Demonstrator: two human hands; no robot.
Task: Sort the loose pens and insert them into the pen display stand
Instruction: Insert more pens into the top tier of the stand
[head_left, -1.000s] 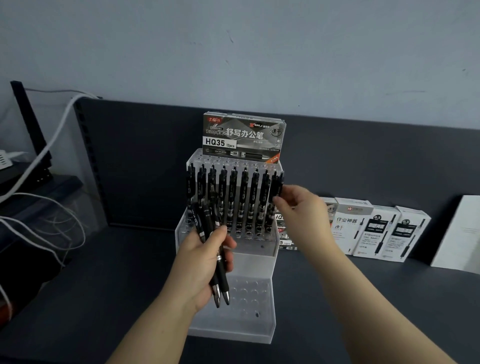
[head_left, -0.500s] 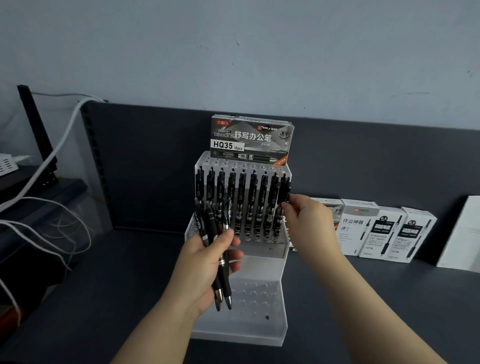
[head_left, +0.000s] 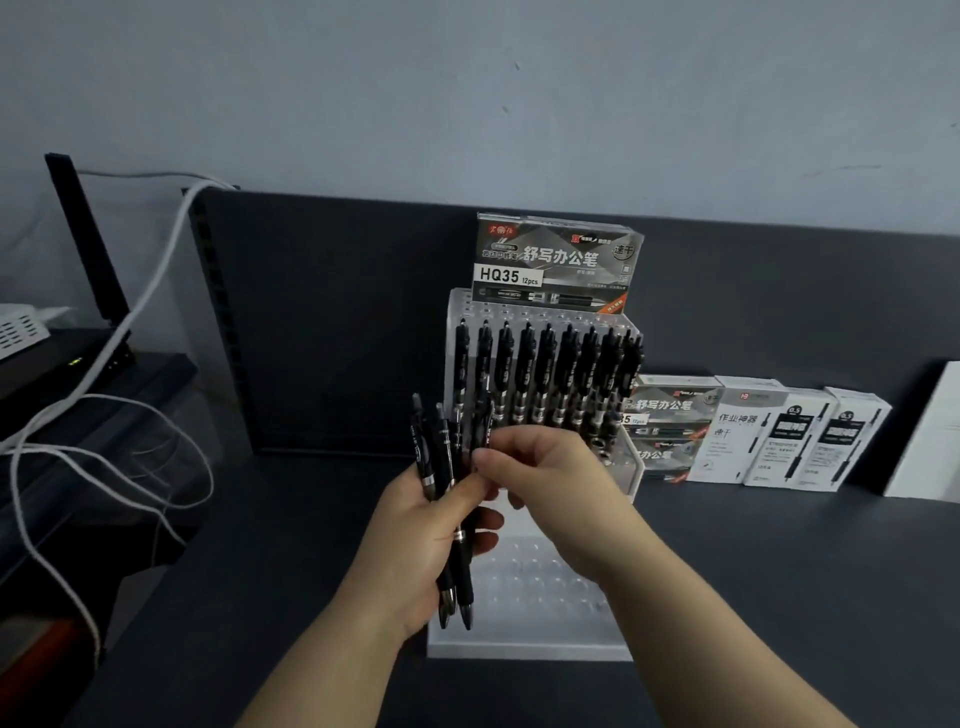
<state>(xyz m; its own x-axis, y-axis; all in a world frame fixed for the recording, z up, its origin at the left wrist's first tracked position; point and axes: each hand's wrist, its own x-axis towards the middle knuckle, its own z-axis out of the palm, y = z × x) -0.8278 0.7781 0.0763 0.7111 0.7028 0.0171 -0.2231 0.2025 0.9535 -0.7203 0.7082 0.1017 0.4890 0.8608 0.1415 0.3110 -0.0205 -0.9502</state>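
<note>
A clear stepped pen display stand (head_left: 530, 649) stands on the dark table, its upper tier filled by a row of several black pens (head_left: 545, 374). The lower tiers show open holes. My left hand (head_left: 415, 540) grips a bundle of several loose black pens (head_left: 452, 519) in front of the stand, tips pointing down. My right hand (head_left: 540, 467) has reached across to the bundle and pinches the upper part of one pen between thumb and fingers.
A grey pen box (head_left: 556, 265) marked HQ35 sits on top of the stand. More pen boxes (head_left: 769, 436) line the back panel at right, with a white box (head_left: 930, 436) beyond. White cables (head_left: 104, 457) and a black device (head_left: 88, 353) lie at left.
My right hand has left the rightmost pen in the stand's row and moved left and down to the bundle in my left hand, where it now pinches a pen.
</note>
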